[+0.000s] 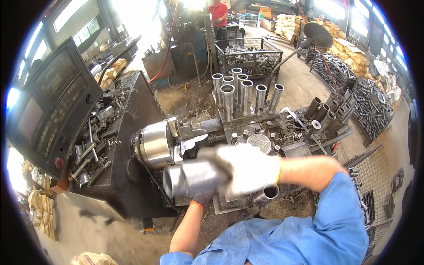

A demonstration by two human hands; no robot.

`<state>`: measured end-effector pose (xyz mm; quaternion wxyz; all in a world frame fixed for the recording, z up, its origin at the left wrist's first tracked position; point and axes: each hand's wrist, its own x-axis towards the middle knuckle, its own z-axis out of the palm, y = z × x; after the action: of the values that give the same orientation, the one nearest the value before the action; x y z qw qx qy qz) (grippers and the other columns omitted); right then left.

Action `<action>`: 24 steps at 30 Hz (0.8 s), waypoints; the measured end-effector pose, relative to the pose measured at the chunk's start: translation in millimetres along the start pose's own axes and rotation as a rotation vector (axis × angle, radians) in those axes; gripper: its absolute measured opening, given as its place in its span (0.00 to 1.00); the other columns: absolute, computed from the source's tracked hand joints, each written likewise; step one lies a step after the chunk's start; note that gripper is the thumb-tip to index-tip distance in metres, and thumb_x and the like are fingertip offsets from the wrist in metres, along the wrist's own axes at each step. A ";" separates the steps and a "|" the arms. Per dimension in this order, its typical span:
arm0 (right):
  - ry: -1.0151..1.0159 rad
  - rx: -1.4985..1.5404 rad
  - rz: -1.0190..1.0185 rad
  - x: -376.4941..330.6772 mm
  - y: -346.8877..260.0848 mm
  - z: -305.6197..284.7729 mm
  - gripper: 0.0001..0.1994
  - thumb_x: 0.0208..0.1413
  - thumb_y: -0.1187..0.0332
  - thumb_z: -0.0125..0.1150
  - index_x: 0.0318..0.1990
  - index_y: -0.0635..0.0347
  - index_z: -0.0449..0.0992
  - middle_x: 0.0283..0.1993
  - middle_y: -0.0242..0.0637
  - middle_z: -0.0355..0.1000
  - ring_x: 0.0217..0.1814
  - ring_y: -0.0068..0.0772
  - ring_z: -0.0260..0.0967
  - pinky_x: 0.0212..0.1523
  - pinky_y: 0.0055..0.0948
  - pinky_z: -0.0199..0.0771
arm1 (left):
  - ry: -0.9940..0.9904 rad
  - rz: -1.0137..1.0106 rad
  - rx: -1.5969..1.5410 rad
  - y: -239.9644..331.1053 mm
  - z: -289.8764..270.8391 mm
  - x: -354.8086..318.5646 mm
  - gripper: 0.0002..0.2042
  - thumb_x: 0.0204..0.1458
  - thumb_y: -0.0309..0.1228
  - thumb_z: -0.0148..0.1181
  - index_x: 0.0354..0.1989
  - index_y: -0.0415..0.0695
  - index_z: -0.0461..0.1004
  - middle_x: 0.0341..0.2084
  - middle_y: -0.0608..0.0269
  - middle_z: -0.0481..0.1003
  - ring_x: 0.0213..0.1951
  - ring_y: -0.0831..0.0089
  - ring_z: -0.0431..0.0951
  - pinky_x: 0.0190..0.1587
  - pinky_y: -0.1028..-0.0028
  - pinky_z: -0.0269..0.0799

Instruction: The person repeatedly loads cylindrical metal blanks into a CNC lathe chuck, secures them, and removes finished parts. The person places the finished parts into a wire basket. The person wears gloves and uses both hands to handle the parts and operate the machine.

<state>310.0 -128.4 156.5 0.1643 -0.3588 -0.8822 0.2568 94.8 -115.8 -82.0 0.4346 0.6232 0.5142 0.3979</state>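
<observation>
Both gloved hands, the right hand (247, 170) on top and the left hand (204, 196) beneath, grip a short shiny steel tube (187, 179) just in front of the lathe's empty silver chuck (154, 143), so loading looks not yet done. Behind, upright grey steel tubes (240, 90) stand on the machine, and a wire-mesh basket (247, 46) holds many more metal pieces.

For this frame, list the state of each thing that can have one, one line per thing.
Metal tube: held in both gloved hands, lying sideways, blurred.
Right hand: gloved, gripping the tube from above.
Left hand: gloved, under the tube.
Lathe chuck: empty, no workpiece.
Finished tubes: standing upright in a cluster.
Control panel: screen looks dark.
Wire basket: filled with metal parts.
</observation>
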 end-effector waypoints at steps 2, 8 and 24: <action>0.035 -0.327 0.021 25.9 39.4 -31.9 0.37 0.47 0.60 0.72 0.67 0.59 0.71 0.53 0.50 0.78 0.52 0.52 0.81 0.54 0.47 0.83 | 0.090 -0.033 0.008 -6.4 4.8 1.0 0.24 0.67 0.36 0.60 0.68 0.39 0.71 0.59 0.52 0.77 0.62 0.60 0.75 0.68 0.66 0.67; -0.244 -0.958 0.110 97.2 166.5 -35.7 0.26 0.47 0.64 0.73 0.56 0.57 0.77 0.48 0.47 0.80 0.47 0.52 0.83 0.49 0.48 0.84 | 0.244 -0.175 -0.180 -40.5 -46.5 -80.0 0.21 0.64 0.35 0.63 0.64 0.41 0.76 0.54 0.58 0.79 0.50 0.70 0.80 0.55 0.70 0.76; -0.451 -0.329 0.327 140.0 239.8 23.9 0.39 0.39 0.52 0.75 0.61 0.65 0.77 0.52 0.56 0.82 0.56 0.54 0.81 0.58 0.45 0.78 | 0.951 -0.590 -0.720 -164.3 -94.3 -255.7 0.15 0.63 0.38 0.65 0.54 0.47 0.75 0.38 0.57 0.80 0.34 0.60 0.84 0.35 0.61 0.81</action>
<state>334.0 110.4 14.9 -0.1390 -0.4514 -0.8568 0.2069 -82.1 -340.3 -222.0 0.4320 0.0289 0.6338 0.6410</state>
